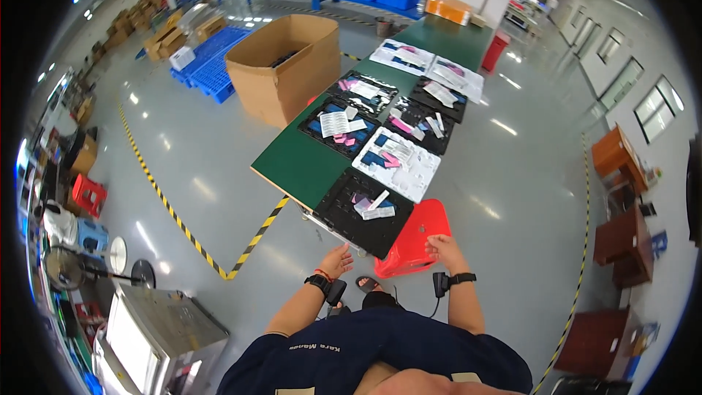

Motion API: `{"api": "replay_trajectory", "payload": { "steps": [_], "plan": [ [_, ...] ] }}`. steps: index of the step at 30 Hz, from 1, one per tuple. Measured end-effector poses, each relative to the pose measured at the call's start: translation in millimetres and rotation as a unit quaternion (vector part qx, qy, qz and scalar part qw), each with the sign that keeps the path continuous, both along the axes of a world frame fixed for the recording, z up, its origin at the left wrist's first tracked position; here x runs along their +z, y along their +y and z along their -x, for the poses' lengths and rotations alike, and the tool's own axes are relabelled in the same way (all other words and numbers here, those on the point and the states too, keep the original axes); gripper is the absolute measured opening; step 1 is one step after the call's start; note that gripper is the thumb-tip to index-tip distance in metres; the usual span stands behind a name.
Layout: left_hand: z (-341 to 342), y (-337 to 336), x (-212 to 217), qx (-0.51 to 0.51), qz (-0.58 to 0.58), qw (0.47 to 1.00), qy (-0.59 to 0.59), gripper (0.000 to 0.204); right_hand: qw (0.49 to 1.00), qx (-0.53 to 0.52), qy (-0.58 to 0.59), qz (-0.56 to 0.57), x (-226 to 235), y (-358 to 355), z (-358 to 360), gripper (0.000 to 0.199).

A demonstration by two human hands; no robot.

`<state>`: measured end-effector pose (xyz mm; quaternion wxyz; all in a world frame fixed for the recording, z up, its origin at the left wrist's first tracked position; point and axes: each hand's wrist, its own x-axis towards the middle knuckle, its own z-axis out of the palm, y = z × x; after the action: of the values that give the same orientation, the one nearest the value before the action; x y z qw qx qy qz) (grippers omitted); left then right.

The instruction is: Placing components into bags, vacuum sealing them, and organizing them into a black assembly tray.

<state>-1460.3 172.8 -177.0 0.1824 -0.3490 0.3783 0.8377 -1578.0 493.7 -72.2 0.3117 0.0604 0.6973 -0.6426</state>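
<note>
My left hand (336,260) is held just off the near edge of a green table (287,164), fingers stretched out and holding nothing. My right hand (446,251) hovers over the right side of a red stool (430,228), its fingers loosely bent and no object visible in them. Nearest to both hands lies a black moulded tray (338,209) at the table's near end, with white strips (379,213) and purple pieces on it. Behind it sits a white moulded tray (423,175) carrying pink and blue pieces. Several more black and white trays with similar contents continue toward the far end.
A large open cardboard box (278,88) stands left of the table, beside blue pallets (213,82). An orange box (449,9) rests at the table's far end. Yellow-black floor tape (175,216) runs along the left. A metal cabinet (175,336) stands near left.
</note>
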Motion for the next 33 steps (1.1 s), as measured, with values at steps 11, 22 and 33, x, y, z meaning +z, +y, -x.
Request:
{"api": "replay_trajectory", "payload": {
  "steps": [11, 22, 33],
  "plan": [
    [36.7, 35.6, 12.2, 0.214, 0.021, 0.976, -0.041, 0.028, 0.98, -0.187, -0.021, 0.06, -115.5, -40.2, 186.8, 0.023],
    [-5.9, 27.9, 14.8, 0.282, -0.081, 0.956, -0.027, 0.027, 0.947, -0.165, -0.186, 0.205, -123.4, -16.0, 163.8, 0.042],
    [-63.5, 35.5, 9.5, 0.339, -0.107, 0.934, 0.046, 0.027, 0.958, -0.113, -0.158, 0.212, -111.0, -1.3, 154.8, 0.044]
  ]
}}
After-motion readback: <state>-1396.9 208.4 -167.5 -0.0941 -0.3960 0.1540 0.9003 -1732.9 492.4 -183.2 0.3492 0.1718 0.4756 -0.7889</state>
